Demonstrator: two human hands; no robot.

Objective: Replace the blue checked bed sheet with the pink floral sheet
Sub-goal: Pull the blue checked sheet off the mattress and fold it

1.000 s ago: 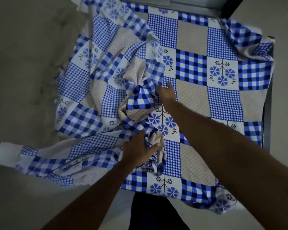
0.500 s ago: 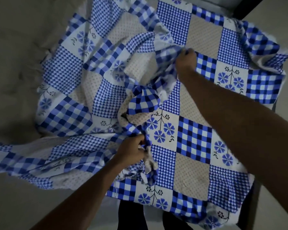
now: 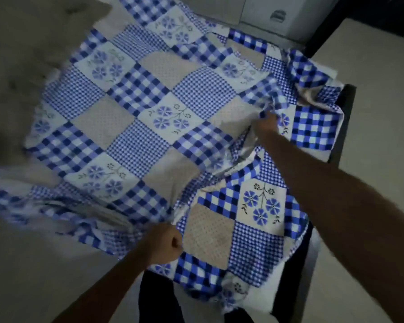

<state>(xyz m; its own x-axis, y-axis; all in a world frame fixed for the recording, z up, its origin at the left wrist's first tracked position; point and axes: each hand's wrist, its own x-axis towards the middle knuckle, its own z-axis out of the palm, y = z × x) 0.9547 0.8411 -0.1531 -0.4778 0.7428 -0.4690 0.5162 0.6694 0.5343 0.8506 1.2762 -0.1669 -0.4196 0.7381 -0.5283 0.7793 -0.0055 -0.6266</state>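
Now: sheet (image 3: 149,127), soft cloth printed in squares of blue gingham, dotted beige and blue flowers, spreads as a broad, blurred panel left of the dark frame (image 3: 343,117). The rest lies rumpled just beside that frame. Left hand (image 3: 166,243), a closed fist, grips a gathered fold well apart from the frame. Right hand (image 3: 267,123) pinches a bunched ridge near the frame.
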